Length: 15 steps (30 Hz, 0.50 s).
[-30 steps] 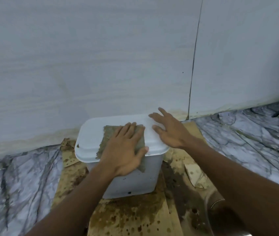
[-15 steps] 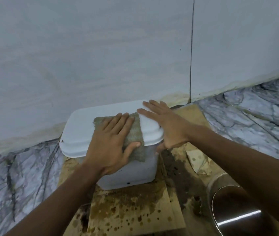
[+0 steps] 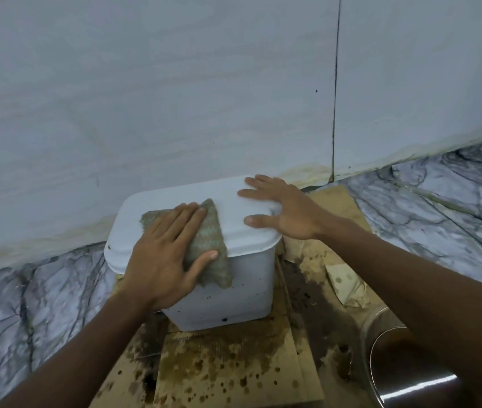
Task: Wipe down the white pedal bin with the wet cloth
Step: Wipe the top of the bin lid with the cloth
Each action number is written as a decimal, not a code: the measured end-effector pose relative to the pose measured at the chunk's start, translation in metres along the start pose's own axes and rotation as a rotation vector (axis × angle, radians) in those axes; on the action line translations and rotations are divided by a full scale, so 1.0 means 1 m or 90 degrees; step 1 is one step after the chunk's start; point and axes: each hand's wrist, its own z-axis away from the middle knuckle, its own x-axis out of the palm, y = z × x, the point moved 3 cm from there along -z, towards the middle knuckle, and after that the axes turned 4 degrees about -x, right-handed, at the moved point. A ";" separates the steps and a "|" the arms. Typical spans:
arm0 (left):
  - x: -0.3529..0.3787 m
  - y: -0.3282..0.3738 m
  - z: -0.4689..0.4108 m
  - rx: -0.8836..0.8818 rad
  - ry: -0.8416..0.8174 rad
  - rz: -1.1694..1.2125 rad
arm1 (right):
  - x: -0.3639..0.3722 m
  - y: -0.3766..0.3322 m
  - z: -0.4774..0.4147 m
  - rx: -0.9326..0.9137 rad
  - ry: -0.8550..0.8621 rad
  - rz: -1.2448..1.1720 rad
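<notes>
Head view, left hand (image 3: 161,260) flat on cloth (image 3: 211,237), right hand (image 3: 288,213) flat on bin (image 3: 239,293)

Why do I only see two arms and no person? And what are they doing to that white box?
The camera sits on the person's head and looks down, so you see the arms as if through that person's own eyes. There is no machine here, just two bare hands.

The white box is a pedal bin. It stands on wet, stained cardboard on a marble-patterned floor, near a pale wall.

The left hand lies flat on a greenish-brown cloth and presses it onto the lid. One end of the cloth hangs over the front edge.

The right hand rests flat on the lid's right side and holds nothing. It probably steadies the bin.

At the bottom right is a shiny metal pot.
</notes>
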 end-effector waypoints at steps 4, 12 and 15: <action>0.006 0.021 -0.002 -0.017 0.024 0.012 | -0.005 0.006 -0.013 0.044 0.036 -0.056; 0.019 0.079 -0.038 -0.073 0.021 0.006 | -0.001 0.017 -0.017 0.006 0.024 -0.005; 0.016 0.073 -0.033 -0.059 0.009 0.027 | -0.004 0.018 -0.013 0.008 0.030 -0.042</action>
